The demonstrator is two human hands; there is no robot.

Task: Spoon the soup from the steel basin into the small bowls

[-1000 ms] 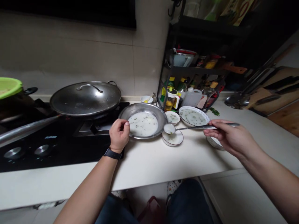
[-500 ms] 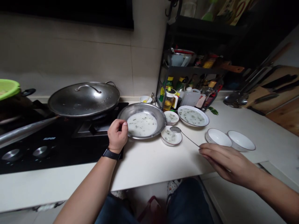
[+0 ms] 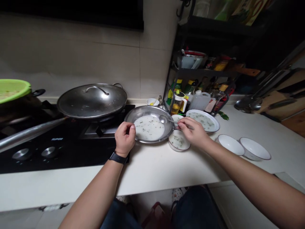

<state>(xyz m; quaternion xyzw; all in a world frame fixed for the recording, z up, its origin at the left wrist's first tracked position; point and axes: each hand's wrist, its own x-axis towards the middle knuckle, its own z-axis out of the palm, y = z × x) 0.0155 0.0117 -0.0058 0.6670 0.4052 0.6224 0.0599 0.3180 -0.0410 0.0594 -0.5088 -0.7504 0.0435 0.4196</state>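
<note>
My left hand (image 3: 125, 138) is closed on the left rim of a wide metal basin (image 3: 143, 111). The basin holds a milky white liquid (image 3: 149, 128) with dark green bits. In my right hand (image 3: 194, 131) is a metal spoon (image 3: 164, 119), its bowl over the basin's right inner side. Below that hand stands a small white bowl (image 3: 178, 148) with the same kind of mixture. Another small bowl (image 3: 174, 116) behind it is partly covered by the spoon and hand. A patterned dish (image 3: 216, 125) with more of the mixture lies behind my right hand.
Two white bowls (image 3: 230, 144) stand at the right. A lidded wok (image 3: 95, 105) sits on the black stove (image 3: 71, 136), its long handle pointing left. Behind the basin are a small dish (image 3: 152, 101) and a rack (image 3: 172, 73) with bottles. Ladles (image 3: 243, 106) lie back right.
My right hand has moved left with the spoon, from beside the front small bowl to over the basin's right side. My left hand still holds the basin rim. The view has shifted slightly.
</note>
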